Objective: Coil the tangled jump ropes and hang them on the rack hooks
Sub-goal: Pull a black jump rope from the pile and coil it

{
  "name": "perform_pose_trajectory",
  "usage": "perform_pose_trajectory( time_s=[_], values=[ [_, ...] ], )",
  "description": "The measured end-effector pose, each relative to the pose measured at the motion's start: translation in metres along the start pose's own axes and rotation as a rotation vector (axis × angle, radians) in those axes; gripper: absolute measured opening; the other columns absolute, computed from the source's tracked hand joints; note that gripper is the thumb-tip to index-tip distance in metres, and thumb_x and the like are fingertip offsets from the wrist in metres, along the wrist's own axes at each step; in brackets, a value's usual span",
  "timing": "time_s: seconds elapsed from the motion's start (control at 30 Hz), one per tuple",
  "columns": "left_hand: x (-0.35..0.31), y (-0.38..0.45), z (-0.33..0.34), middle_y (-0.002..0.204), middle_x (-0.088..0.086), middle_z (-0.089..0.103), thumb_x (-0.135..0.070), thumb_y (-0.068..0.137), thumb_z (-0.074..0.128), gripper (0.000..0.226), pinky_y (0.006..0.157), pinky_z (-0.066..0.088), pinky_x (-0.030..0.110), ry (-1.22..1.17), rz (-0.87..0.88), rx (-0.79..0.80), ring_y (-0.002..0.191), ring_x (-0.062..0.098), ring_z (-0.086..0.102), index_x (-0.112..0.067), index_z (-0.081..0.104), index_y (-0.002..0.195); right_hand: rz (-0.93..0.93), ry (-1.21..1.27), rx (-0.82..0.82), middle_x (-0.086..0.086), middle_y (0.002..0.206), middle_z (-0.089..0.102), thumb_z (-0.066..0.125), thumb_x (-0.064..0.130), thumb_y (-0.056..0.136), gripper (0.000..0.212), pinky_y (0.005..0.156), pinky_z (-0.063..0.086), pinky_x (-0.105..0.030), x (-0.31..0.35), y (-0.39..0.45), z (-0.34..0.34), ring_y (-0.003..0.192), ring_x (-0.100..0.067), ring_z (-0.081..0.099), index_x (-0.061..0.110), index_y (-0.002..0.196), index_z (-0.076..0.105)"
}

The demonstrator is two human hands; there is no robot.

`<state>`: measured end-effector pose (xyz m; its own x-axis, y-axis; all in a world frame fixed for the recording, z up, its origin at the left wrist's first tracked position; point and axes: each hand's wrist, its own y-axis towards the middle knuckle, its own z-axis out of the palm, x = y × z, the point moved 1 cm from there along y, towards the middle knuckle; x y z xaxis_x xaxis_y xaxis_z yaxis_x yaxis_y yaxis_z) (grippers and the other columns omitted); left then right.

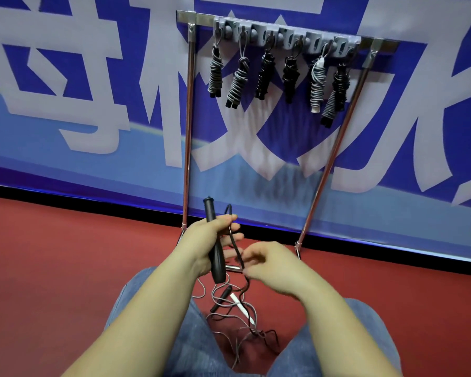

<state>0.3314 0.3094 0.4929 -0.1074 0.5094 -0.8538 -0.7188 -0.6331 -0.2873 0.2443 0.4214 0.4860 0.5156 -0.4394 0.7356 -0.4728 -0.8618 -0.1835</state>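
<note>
My left hand (208, 239) grips the black handles (214, 235) of a jump rope, held upright in front of the rack. Its thin black cord (235, 244) loops over my fingers and runs down to my right hand (269, 263), which pinches it just right of the handles. Below, a tangle of black and grey ropes (238, 319) lies on the red floor between my knees, with a loose black handle (223, 295) and a white handle (242, 307) in it. Several coiled ropes (264, 74) hang from the grey hook strip (286, 36) on the rack.
The rack's two chrome legs (186, 148) (328, 164) stand on the red floor (65, 268) against a blue and white banner wall (93, 104). My jeans-clad knees (158, 322) flank the rope pile.
</note>
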Motion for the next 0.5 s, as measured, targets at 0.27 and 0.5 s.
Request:
perform_pose_trajectory(
  time_s=[0.27,0.5],
  values=[
    [-0.005,0.010,-0.011,0.085,0.004,0.075,-0.016,0.095,0.054,0.012,0.072,0.055,0.031,-0.046,0.051,-0.006,0.078,0.017,0.072,-0.011,0.064,0.100,-0.055,0.255,-0.284,-0.003,0.078,0.069,0.058,0.009,0.090,0.017,0.071,0.054,-0.029,0.002,0.004,-0.002,0.067,-0.014,0.064,0.020,0.079,0.063],
    [0.005,0.001,-0.009,0.098,0.004,0.073,-0.008,0.091,0.059,0.016,0.087,0.043,0.032,0.560,0.037,0.234,0.094,0.018,0.060,-0.013,0.071,0.100,0.078,1.302,-0.329,-0.004,0.077,0.069,0.051,0.007,0.095,0.011,0.053,0.055,-0.019,0.015,-0.002,-0.027,0.058,-0.009,0.069,0.008,0.087,0.058]
  ],
)
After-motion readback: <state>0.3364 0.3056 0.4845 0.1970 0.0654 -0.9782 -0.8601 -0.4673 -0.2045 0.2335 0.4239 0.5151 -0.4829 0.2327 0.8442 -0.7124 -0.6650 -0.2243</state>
